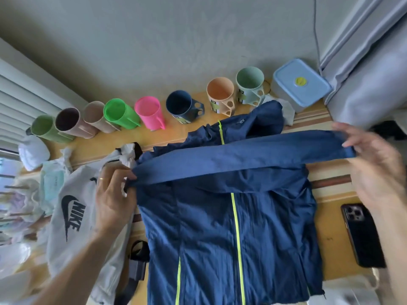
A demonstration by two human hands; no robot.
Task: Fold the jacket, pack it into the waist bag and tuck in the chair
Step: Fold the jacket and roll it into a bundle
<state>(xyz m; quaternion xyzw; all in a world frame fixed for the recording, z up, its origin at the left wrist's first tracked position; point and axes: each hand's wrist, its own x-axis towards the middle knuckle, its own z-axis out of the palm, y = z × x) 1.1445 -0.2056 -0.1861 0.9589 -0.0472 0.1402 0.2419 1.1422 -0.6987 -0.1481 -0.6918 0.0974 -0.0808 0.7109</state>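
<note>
A navy jacket [229, 234] with neon-yellow zips lies flat, front up, on the wooden table [330, 238]. One sleeve [242, 157] is stretched across the chest from left to right. My left hand [112, 194] pinches the sleeve's shoulder end at the jacket's left edge. My right hand [374, 164] holds the cuff end at the right, slightly blurred. A white waist bag [74, 216] with a black logo and black straps lies beside the jacket on the left, partly under my left hand. No chair is in view.
A row of several coloured cups [147, 113] lines the table's far edge, with a blue lidded box [301, 84] at the right end. A black phone [361, 234] lies right of the jacket. White bags and clutter [33, 150] sit left. A curtain [370, 62] hangs right.
</note>
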